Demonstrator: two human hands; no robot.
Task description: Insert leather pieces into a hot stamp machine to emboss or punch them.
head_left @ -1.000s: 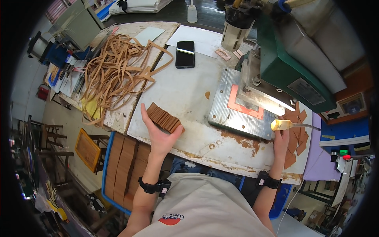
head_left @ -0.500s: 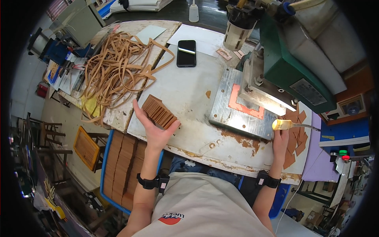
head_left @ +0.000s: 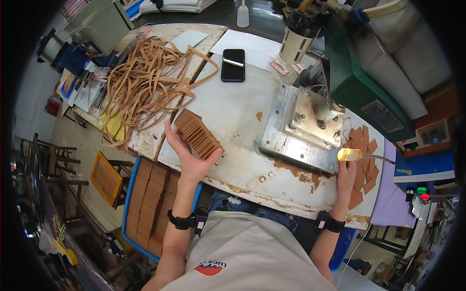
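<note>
A stack of thin brown leather pieces (head_left: 198, 133) stands on edge in my left hand (head_left: 193, 162), fingers along its left side and thumb at its right end. My right hand (head_left: 346, 177) is by the front right corner of the ridged metal plate (head_left: 279, 126) of a green press (head_left: 361, 92). A glowing yellow lamp head (head_left: 348, 154) covers its fingertips, so I cannot see what they touch. The press's upper metal block (head_left: 310, 114) rests down over the plate, hiding what lies beneath it.
Loose brown leather pieces (head_left: 363, 140) lie right of the press. A heap of tan strips (head_left: 145, 87) covers the left table. A black phone (head_left: 233, 65) lies near the back. Below left stands a blue-rimmed crate (head_left: 127, 213) of stacked brown pieces.
The press's upper block has come down onto the plate, covering the reddish piece that was visible. Both hands have stayed nearly where they were; the view has shifted slightly.
</note>
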